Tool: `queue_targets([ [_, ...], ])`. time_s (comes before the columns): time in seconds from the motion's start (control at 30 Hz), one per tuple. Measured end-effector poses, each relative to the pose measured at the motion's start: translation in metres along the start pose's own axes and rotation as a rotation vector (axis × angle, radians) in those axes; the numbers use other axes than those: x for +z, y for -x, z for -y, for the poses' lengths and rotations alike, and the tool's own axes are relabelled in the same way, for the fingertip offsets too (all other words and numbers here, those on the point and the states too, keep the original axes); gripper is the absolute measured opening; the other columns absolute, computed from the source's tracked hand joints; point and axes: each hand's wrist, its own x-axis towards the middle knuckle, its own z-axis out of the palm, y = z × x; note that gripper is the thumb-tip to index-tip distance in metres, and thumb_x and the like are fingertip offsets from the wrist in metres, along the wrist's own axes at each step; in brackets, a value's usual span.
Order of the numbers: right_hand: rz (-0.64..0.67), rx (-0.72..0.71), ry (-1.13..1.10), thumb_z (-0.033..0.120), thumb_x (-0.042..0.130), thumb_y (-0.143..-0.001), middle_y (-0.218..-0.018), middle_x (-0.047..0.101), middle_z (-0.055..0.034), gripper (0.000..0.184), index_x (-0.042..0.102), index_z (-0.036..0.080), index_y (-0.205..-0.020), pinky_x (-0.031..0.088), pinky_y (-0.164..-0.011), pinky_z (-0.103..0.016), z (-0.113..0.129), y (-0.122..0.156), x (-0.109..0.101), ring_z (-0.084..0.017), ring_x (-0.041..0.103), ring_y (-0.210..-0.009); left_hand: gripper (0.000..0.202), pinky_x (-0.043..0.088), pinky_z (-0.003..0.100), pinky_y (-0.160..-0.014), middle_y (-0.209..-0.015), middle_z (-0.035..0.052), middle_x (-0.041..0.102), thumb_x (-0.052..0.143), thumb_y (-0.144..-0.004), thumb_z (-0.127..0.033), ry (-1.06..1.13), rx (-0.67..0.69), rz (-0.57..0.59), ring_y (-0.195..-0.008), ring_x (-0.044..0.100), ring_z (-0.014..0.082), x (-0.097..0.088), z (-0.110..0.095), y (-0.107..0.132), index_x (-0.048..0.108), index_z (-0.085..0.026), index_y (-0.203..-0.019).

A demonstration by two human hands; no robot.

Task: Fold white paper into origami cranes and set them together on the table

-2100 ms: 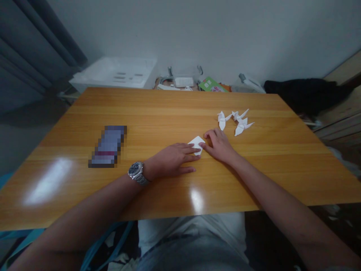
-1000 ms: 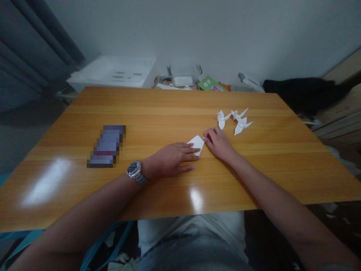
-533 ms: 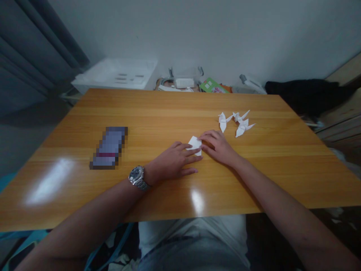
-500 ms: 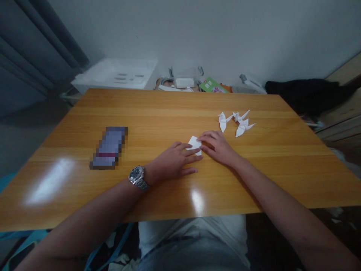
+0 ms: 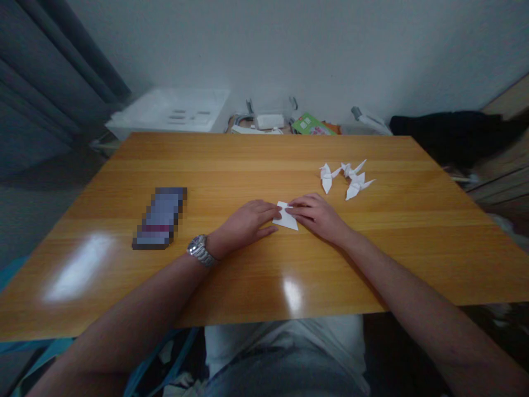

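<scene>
A small folded white paper (image 5: 286, 216) lies flat on the wooden table (image 5: 231, 165) in front of me. My left hand (image 5: 246, 222), with a metal watch at the wrist, rests on the paper's left edge, fingers curled and pressing. My right hand (image 5: 317, 216) presses on the paper's right side with its fingertips together. Most of the paper is covered by my fingers. Three finished white paper cranes (image 5: 346, 178) stand just beyond my right hand.
A blurred-out rectangular object (image 5: 159, 218) lies on the table to the left. Behind the table's far edge sit a white box (image 5: 169, 108), cables, a green packet (image 5: 308, 124) and a dark cloth (image 5: 450, 130).
Both hands have closed in over the paper. My left fingers went from flat and stretched to curled at its left edge, and my right hand slid left onto it. The paper looks folded smaller.
</scene>
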Motion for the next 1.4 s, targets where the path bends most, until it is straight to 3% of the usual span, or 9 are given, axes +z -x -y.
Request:
queue_targets([
  [0.13, 0.007, -0.023, -0.035, 0.024, 0.06, -0.101, -0.123, 0.074, -0.0086, 0.025, 0.076, 0.026, -0.12, 0.052, -0.097, -0.044, -0.001, 0.0, 0.002, -0.024, 0.067, -0.113, 0.023, 0.043, 0.045, -0.113, -0.127, 0.0088, 0.069, 0.055, -0.103, -0.032, -0.002, -0.006, -0.018, -0.118, 0.064, 0.0244, 0.002, 0.001, -0.001, 0.065, -0.019, -0.119],
  [0.4, 0.0, -0.049, -0.061, 0.021, 0.06, -0.1, -0.125, 0.075, -0.0075, 0.024, 0.077, 0.024, -0.117, 0.054, -0.099, -0.046, 0.003, 0.0, -0.001, -0.024, 0.069, -0.112, 0.021, 0.051, 0.038, -0.102, -0.124, 0.0075, 0.07, 0.053, -0.104, -0.03, 0.003, -0.032, -0.047, -0.114, 0.066, 0.0228, 0.001, 0.0, -0.001, 0.067, -0.018, -0.114],
  [0.87, 0.082, -0.079, -0.066, 0.022, 0.062, -0.099, -0.133, 0.072, -0.002, 0.03, 0.074, 0.026, -0.126, 0.052, -0.106, -0.05, 0.006, -0.001, 0.002, -0.028, 0.06, -0.122, 0.026, 0.051, 0.035, -0.089, -0.102, 0.0087, 0.068, 0.05, -0.105, -0.035, -0.002, -0.139, -0.088, -0.097, 0.063, 0.0219, 0.0, -0.008, -0.007, 0.066, -0.015, -0.102],
  [1.13, 0.062, -0.124, -0.072, 0.025, 0.06, -0.101, -0.131, 0.071, -0.0099, 0.025, 0.076, 0.025, -0.12, 0.052, -0.102, -0.05, 0.012, -0.004, 0.002, -0.027, 0.063, -0.12, 0.021, 0.051, 0.038, -0.097, -0.113, 0.0105, 0.066, 0.049, -0.105, -0.028, 0.078, -0.224, -0.127, -0.105, 0.062, 0.0227, 0.007, -0.012, -0.011, 0.065, -0.014, -0.107],
  [1.4, 0.045, -0.133, -0.102, 0.031, 0.061, -0.1, -0.131, 0.07, -0.0117, 0.027, 0.074, 0.023, -0.123, 0.051, -0.104, -0.049, 0.013, -0.003, 0.003, -0.027, 0.064, -0.122, 0.02, 0.051, 0.037, -0.092, -0.107, 0.0098, 0.067, 0.051, -0.104, -0.028, 0.002, -0.257, -0.134, -0.1, 0.063, 0.0228, 0.01, -0.013, -0.013, 0.066, -0.015, -0.103],
])
